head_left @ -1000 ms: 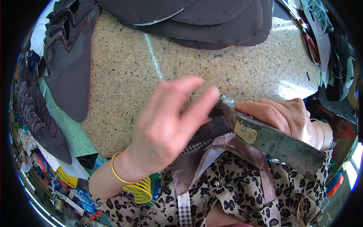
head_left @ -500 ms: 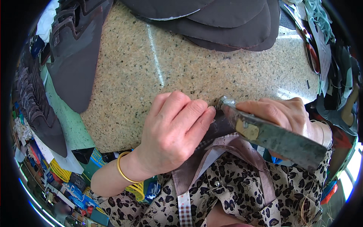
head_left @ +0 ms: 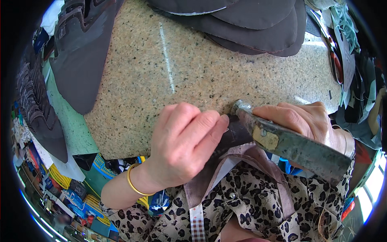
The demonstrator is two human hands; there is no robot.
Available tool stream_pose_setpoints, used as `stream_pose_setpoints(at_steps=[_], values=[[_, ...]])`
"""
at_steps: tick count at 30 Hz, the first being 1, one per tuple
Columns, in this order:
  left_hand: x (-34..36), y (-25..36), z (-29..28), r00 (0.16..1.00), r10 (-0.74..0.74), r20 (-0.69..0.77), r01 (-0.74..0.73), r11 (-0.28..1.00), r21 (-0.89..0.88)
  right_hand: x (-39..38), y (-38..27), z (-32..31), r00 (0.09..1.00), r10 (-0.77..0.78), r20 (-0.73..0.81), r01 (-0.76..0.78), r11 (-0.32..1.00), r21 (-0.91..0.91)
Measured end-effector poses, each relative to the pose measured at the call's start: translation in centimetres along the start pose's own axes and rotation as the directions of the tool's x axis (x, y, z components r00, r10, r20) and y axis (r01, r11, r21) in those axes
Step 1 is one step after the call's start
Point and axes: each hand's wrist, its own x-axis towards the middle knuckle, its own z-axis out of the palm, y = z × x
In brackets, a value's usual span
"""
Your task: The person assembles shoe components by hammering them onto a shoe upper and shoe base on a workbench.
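Metal hammer [head_left: 304, 151] clamped in right hand [head_left: 302, 121], the left hand [head_left: 181, 141] pinches dark material [head_left: 237, 134].

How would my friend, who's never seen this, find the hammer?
Find the big speckled stone tabletop. At its lower right edge, look for the person's right hand gripping the hammer. Unlike the thin, red-handled scissors farther up, its head is a chunky grey metal block with a tan patch.

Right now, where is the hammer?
In the head view, the hammer is right of centre, held in the right hand, its rounded end close to the left hand.
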Motion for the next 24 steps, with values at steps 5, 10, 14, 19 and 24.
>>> stream_pose_setpoints(at_steps=[5, 10, 14, 19, 24], values=[[-0.4, 0.5, 0.0, 0.998, 0.055, 0.024, -0.057, 0.991, 0.119, 0.6, -0.6, -0.7, 0.993, 0.027, 0.113, -0.021, 0.998, -0.059], [-0.5, -0.9, 0.0, 0.992, -0.129, 0.015, 0.13, 0.981, -0.144, 0.4, -0.2, -0.5, 0.997, 0.019, 0.072, -0.018, 1.0, -0.013], [-0.3, 0.2, -0.6, 1.0, -0.026, 0.012, 0.025, 0.999, 0.031, 1.1, -0.6, -0.8, 0.997, 0.006, 0.076, -0.004, 1.0, -0.025], [-0.3, -0.9, -0.7, 0.991, -0.121, 0.061, 0.129, 0.981, -0.146, 1.1, -0.5, -0.9, 0.991, -0.009, 0.132, 0.016, 0.998, -0.053], [-1.2, 0.3, -0.7, 1.0, 0.011, 0.001, -0.011, 0.996, 0.083, 1.2, -0.6, -0.9, 0.994, -0.014, 0.11, 0.016, 1.0, -0.022]])
